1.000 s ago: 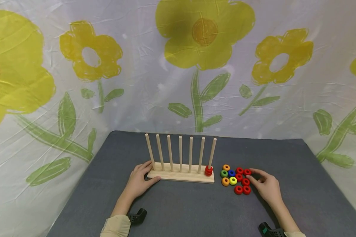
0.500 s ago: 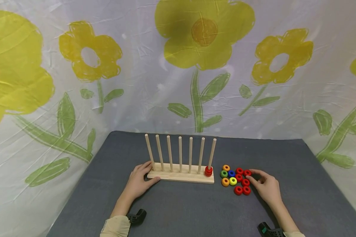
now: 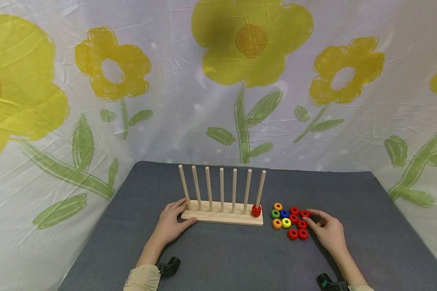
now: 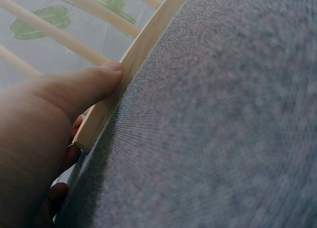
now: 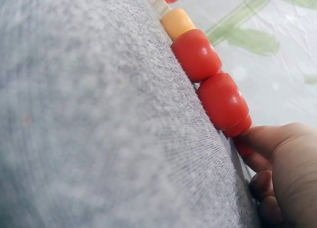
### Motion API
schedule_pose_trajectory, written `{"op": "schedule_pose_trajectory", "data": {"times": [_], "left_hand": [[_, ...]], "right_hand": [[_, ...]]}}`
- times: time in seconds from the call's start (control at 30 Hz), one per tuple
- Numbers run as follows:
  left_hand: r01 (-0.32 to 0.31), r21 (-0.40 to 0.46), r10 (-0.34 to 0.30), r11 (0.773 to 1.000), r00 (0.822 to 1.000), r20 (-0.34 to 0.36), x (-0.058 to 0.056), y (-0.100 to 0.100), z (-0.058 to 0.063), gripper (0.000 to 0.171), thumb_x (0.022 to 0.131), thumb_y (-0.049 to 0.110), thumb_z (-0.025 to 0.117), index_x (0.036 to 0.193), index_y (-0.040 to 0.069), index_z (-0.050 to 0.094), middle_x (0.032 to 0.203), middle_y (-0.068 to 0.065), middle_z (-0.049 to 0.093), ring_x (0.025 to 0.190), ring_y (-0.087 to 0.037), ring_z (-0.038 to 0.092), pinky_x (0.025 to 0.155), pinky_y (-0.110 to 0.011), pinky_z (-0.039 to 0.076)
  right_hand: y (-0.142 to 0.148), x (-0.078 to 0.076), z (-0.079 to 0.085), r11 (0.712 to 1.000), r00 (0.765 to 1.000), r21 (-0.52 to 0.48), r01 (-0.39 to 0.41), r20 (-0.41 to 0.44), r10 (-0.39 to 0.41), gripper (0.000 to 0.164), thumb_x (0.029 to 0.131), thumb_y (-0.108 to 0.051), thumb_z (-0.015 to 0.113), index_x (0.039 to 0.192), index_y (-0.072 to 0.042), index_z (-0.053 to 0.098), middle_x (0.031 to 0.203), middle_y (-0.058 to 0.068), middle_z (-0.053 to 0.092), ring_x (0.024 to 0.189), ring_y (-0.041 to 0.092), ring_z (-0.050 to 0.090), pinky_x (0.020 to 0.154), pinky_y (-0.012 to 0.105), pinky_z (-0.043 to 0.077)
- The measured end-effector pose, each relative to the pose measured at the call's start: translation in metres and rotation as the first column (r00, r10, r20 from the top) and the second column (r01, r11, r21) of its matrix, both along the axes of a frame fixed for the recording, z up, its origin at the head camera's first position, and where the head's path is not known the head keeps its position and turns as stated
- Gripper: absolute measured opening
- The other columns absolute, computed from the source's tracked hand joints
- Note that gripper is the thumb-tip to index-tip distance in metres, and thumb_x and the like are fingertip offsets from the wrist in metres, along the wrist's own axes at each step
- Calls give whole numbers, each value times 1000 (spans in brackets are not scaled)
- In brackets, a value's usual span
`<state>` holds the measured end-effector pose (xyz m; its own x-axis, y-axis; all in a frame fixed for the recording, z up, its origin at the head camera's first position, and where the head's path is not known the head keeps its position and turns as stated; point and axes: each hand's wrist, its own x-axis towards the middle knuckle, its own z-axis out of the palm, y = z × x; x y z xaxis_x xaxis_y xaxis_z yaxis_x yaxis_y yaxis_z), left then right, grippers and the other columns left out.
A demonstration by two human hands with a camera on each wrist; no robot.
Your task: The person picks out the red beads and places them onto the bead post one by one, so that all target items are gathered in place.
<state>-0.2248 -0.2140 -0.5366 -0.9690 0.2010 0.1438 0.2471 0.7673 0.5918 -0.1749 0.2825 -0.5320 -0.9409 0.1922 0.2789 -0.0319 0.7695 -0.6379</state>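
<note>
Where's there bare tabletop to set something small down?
Bare table lies in front of the pegged board, between left hand and right hand; also behind the loose rings, toward the flowered backdrop, and out past the right hand. It's crowded between board and right hand, where the rings cluster.

Flowered backdrop point(image 3: 218, 97) — dark grey tabletop point(image 3: 236, 254)

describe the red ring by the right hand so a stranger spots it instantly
On the dark grey cloth-covered table, find the pale wooden seven-peg stand, then the cluster of small coloured rings to its right. The small round red ring is at the cluster's upper right; unlike its red neighbours, it sits between the fingers of the right hand.
</note>
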Motion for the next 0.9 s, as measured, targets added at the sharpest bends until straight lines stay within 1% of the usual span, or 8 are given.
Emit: {"op": "schedule_pose_trajectory", "data": {"times": [0.27,0.63,0.9], "left_hand": [[-3,3,3,1000,1000,6,0,1,-1,80,95,47,80,156,2,53,164,-16,46,147,-42,42,116,-68,34],[-4,2,4,1000,1000,12,0,1,0,80,95,46,80,156,2,52,164,-17,46,148,-43,41,116,-69,33],[-6,2,6,1000,1000,13,0,0,1,80,95,46,80,156,3,52,164,-17,46,147,-42,42,116,-68,33]], "right_hand": [[-1,2,2,1000,1000,-13,9,16,-9,36,95,-28,83,123,-5,77,57,-3,51,47,7,37,46,25,30],[0,2,4,999,1000,-49,13,-15,-14,35,95,-27,84,123,-6,78,57,-3,53,47,7,38,47,25,32],[-1,4,9,993,999,-115,-4,-36,-1,34,96,-27,83,123,-8,77,55,-3,54,44,6,38,45,25,33]]}}
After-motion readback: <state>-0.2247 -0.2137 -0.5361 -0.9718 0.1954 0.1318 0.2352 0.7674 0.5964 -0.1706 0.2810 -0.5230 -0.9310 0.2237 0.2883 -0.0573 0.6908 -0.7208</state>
